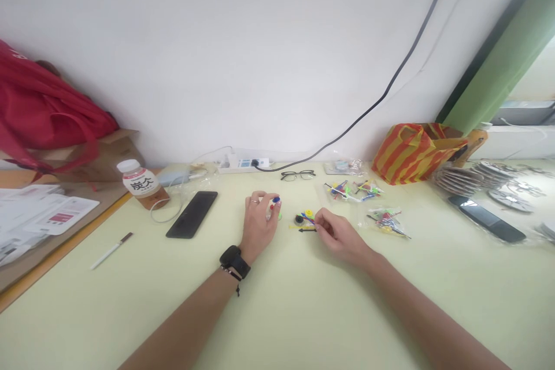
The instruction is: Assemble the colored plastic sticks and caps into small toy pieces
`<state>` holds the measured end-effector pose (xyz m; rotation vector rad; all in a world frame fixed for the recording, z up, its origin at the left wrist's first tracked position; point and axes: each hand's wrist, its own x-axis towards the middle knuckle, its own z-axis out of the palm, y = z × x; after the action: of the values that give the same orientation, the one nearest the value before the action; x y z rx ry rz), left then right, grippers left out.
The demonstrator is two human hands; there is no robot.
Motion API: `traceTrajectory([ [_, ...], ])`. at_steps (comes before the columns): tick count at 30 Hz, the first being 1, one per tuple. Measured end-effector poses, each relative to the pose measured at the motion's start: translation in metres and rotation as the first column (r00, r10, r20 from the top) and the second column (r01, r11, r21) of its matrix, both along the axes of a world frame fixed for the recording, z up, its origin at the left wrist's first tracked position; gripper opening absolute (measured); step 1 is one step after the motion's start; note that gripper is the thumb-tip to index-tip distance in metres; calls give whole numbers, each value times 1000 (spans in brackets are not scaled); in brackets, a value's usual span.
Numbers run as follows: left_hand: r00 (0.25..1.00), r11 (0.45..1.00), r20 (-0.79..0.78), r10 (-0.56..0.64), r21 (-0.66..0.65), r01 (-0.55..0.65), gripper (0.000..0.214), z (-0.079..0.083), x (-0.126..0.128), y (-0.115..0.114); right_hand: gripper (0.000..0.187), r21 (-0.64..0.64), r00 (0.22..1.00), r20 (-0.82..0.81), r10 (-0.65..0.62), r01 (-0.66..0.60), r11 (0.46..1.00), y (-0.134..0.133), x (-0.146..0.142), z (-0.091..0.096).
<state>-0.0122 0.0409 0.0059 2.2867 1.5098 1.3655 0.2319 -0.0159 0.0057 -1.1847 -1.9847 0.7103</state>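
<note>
Black watch and thin bracelet circle the left wrist above a pale green table. The left hand is half curled, thumb and forefinger pinching 1 small blue piece. Between the 2 hands, small coloured pieces lie on the table; the right hand touches them, loosely closed, though I cannot tell whether it grips any. Clear bags of coloured parts lie rightward. Farther back sit black-framed glasses, then a white power strip.

Office-like desk, white papers, wall-side power strip
</note>
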Motion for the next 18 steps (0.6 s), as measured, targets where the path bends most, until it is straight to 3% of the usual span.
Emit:
traceTrajectory([
  [4,996,994,26,80,-79,-78,21,-3,-4,2,11,38,996,82,41,-44,998,-2,-3,2],
  [10,999,974,-19,26,-225,-30,23,-12,-7,8,17,137,986,154,71,-92,986,-2,-4,6],
  [14,996,967,71,-55,-244,71,27,-15,-6,11,19,130,986,142,87,-106,986,-1,-3,4],
  [18,963,919,172,-206,-304,250,30,-16,-3,10,18,133,987,110,119,-133,982,0,-2,-2],
])
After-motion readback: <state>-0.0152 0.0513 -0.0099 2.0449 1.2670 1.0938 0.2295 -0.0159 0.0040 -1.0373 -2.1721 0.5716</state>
